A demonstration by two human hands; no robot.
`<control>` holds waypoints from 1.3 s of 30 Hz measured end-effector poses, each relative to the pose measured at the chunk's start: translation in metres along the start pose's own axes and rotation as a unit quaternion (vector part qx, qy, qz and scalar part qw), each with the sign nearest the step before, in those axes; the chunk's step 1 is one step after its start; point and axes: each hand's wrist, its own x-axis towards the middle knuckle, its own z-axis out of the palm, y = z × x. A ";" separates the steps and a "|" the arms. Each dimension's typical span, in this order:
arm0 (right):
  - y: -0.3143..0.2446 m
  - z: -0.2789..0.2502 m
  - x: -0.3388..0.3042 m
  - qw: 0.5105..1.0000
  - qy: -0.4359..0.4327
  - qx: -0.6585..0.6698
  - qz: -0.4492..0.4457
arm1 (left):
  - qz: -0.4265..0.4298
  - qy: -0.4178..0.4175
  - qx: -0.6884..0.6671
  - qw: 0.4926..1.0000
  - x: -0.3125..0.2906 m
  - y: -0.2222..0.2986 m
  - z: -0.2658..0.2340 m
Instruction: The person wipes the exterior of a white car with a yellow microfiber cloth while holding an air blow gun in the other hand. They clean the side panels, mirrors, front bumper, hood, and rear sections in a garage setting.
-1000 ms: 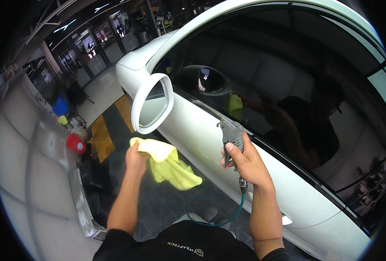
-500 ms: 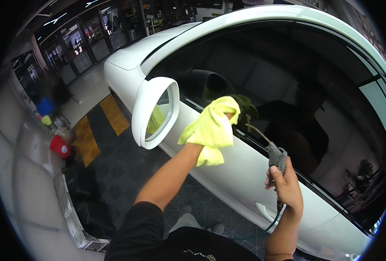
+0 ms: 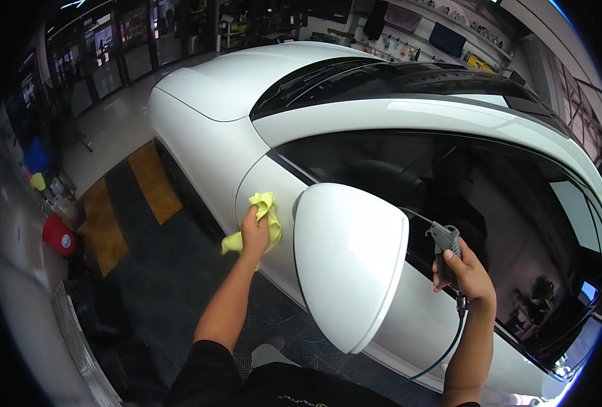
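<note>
A white car fills the middle of the view, its side mirror jutting out between my arms. My left hand grips a yellow-green microfiber cloth against the car's side panel, just ahead of the mirror; one corner of the cloth hangs loose. In my right hand is a grey air blow gun, fingers wrapped round its handle. Its thin bent nozzle reaches toward the mirror's edge, in front of the dark side window. The nozzle's tip is partly hidden behind the mirror.
A dark hose runs down from the blow gun. Black floor tiles with yellow stripes lie left of the car. A red bucket stands by the left wall. Shelves with bottles line the back wall.
My left hand has moved the cloth from the door below the window to the panel ahead of the mirror. The view has shifted forward along the car; the blow gun stays in my right hand.
</note>
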 end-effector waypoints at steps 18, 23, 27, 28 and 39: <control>-0.002 0.029 0.008 0.996 0.014 -0.033 -0.076 | 0.502 -0.290 0.183 0.794 0.115 0.105 0.026; -0.011 0.038 -0.003 0.989 0.107 0.010 -0.104 | 0.420 -0.466 0.073 0.775 0.114 0.217 0.088; -0.008 0.035 -0.041 0.956 0.222 0.074 -0.179 | 0.517 -0.460 0.037 0.721 0.107 0.262 0.124; -0.010 0.034 -0.047 0.946 0.251 0.072 -0.194 | 0.648 -0.380 0.094 0.653 0.113 0.256 0.134; 0.054 0.034 -0.083 0.982 0.174 0.063 -0.046 | 0.382 -0.098 0.301 0.868 0.109 0.086 0.004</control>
